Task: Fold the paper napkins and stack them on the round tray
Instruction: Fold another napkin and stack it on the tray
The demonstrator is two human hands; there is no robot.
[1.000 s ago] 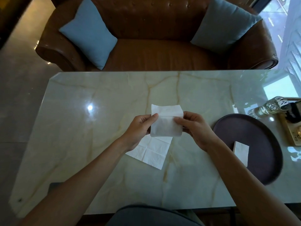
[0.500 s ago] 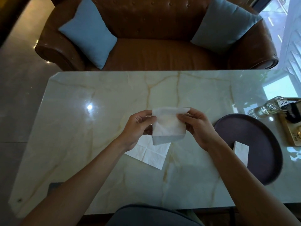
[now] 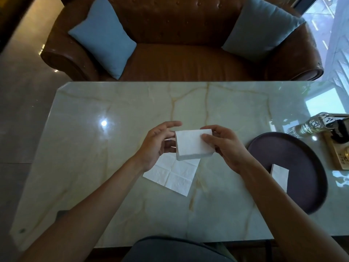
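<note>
Napkin (image 3: 192,143) now folded smaller, right hand (image 3: 224,146) pinching it, left hand (image 3: 156,146) opened.

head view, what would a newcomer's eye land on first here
First, the folded white napkin held above the middle of the marble table, the right hand pinching it and the left hand beside it. Under it lies an unfolded napkin; to the right, a dark round tray holds one folded piece.

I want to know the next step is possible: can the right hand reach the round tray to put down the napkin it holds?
Probably yes. The right hand holds the folded napkin just left of the round tray, with only bare table between them. One folded napkin already lies there, with room around it.
</note>
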